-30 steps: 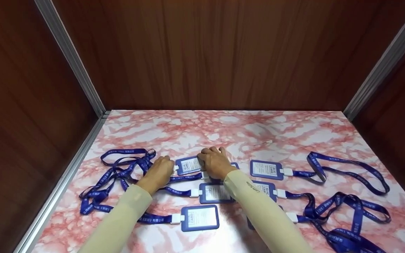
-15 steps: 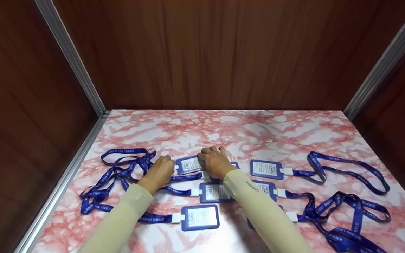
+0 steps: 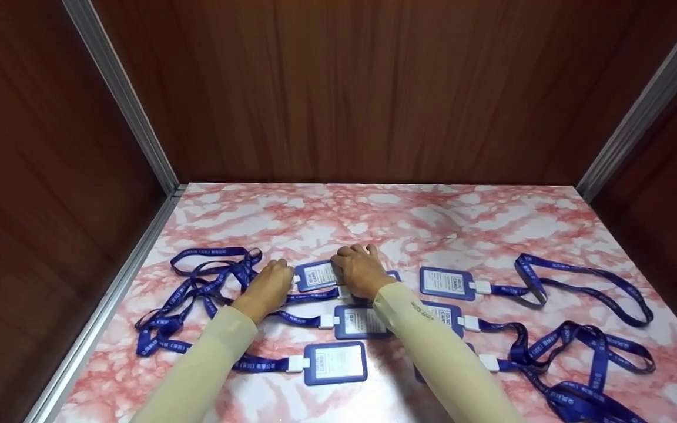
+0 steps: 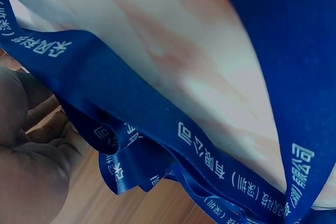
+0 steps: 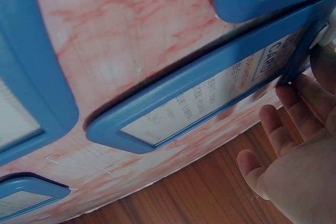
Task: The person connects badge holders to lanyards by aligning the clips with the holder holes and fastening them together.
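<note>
Near the middle of the marbled table in the head view, my left hand [image 3: 268, 288] bends its fingers at the white clip end of a blue badge holder [image 3: 318, 275] on a lanyard. My right hand [image 3: 363, 273] grips that holder's other end, its thumb over the edge. Under the right hand lies a second badge holder [image 3: 394, 276], partly covered; the right wrist view shows this holder [image 5: 205, 90] beside the fingers [image 5: 275, 129]. A blue printed lanyard [image 4: 131, 90] crosses in front of the left fingers in the left wrist view, hiding their tips.
More badge holders [image 3: 336, 363] lie nearer me and to the right [image 3: 445, 283]. Tangled lanyards [image 3: 197, 288] spread at the left, others [image 3: 585, 346] at the right. Dark wood panels [image 3: 374, 94] enclose the table [image 3: 374, 217] at back and sides.
Almost nothing differs. Both hands stay at the same badge holder, and the whole head view shifts very slightly.
</note>
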`<control>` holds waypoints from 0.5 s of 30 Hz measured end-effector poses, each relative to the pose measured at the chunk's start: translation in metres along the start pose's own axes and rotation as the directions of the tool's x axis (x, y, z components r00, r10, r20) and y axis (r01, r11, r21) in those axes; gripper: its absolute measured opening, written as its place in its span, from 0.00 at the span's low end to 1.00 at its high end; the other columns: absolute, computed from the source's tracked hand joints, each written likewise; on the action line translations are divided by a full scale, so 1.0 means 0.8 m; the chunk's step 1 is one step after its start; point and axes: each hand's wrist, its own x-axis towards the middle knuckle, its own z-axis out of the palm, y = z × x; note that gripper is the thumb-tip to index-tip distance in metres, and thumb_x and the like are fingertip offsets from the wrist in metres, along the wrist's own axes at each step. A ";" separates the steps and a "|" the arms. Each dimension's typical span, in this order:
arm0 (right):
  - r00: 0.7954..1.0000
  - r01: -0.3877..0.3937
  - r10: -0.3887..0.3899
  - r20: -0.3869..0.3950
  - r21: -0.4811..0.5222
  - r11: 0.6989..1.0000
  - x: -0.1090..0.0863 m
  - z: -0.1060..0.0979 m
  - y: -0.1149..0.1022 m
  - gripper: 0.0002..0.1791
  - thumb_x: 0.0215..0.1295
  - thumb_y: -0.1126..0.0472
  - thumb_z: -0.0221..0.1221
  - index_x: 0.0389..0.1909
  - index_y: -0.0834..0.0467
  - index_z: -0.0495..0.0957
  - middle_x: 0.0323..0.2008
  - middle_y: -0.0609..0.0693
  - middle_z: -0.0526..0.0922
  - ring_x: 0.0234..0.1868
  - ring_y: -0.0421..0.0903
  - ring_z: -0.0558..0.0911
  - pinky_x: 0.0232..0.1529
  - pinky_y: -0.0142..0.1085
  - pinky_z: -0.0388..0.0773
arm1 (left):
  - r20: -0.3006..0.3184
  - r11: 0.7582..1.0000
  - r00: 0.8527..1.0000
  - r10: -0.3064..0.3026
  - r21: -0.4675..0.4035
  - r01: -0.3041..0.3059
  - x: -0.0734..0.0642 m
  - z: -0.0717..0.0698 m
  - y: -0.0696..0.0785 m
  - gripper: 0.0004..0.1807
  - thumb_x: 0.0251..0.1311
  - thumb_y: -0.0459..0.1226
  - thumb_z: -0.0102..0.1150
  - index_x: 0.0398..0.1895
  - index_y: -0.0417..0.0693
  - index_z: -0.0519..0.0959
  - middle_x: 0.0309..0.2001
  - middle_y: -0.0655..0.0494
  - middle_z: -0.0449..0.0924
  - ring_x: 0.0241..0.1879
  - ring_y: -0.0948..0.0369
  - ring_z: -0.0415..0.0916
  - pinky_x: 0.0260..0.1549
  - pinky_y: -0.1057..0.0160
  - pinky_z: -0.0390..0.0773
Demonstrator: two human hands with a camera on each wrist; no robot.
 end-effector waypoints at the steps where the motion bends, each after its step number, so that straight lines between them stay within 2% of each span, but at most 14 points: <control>1: 1.000 0.000 0.000 0.002 -0.002 1.000 0.000 0.000 0.000 0.22 0.63 0.58 0.67 0.58 0.53 0.81 0.61 0.50 0.79 0.63 0.56 0.73 0.64 0.56 0.63 | 0.002 1.000 1.000 -0.002 -0.001 0.002 0.000 0.000 0.000 0.03 0.59 0.23 0.61 0.29 0.33 0.80 0.33 0.41 0.76 0.39 0.42 0.77 0.45 0.46 0.80; 8: 1.000 -0.007 0.007 0.023 0.006 1.000 0.000 -0.002 -0.001 0.22 0.63 0.59 0.67 0.58 0.53 0.80 0.62 0.50 0.78 0.64 0.55 0.72 0.64 0.57 0.62 | 0.003 1.000 1.000 0.007 -0.001 -0.007 0.001 0.001 -0.001 0.04 0.55 0.21 0.63 0.27 0.34 0.80 0.33 0.40 0.76 0.40 0.41 0.77 0.47 0.46 0.79; 15: 1.000 -0.003 0.003 0.004 0.001 1.000 -0.001 -0.001 -0.001 0.22 0.61 0.58 0.69 0.57 0.53 0.81 0.60 0.50 0.78 0.63 0.56 0.73 0.64 0.56 0.63 | 0.024 1.000 0.999 -0.022 -0.007 0.022 0.003 0.001 0.000 0.04 0.58 0.22 0.62 0.28 0.35 0.80 0.35 0.41 0.76 0.42 0.42 0.77 0.48 0.47 0.80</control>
